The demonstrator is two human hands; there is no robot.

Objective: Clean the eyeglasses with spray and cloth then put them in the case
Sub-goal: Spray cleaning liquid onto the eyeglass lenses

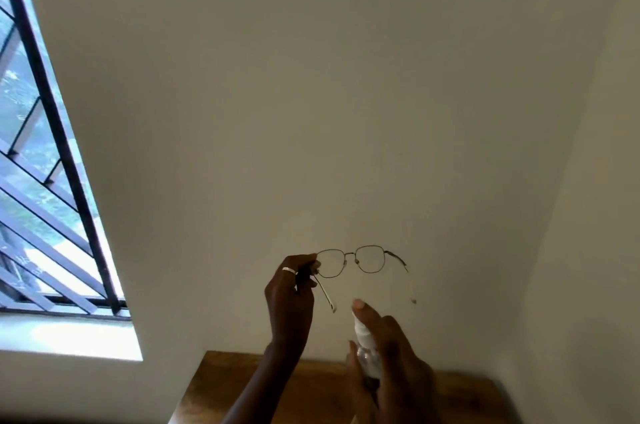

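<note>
The left hand [289, 299] pinches the eyeglasses [350, 253] at the corner of the frame where one temple is hinged, with the fingers curled round that corner. From this grip the two lenses stand out sideways, raised in the air, and the far temple hangs free at the other end. Something dark sits between the same fingers, and I cannot tell if it is the cloth.

Just below this grip, the right hand [391, 347] is wrapped round the spray bottle [365, 344], its forefinger [363, 309] laid on top of the nozzle. The wooden table [242, 385] is well below both hands.

The frame is thin wire, so I judge it very light but easy to bend. Held at one corner only, the far side can swing. Once sprayed, the lenses will likely be slippery — better to keep the fingers on the metal corner or the rim, never on the glass, and to squeeze gently
</note>
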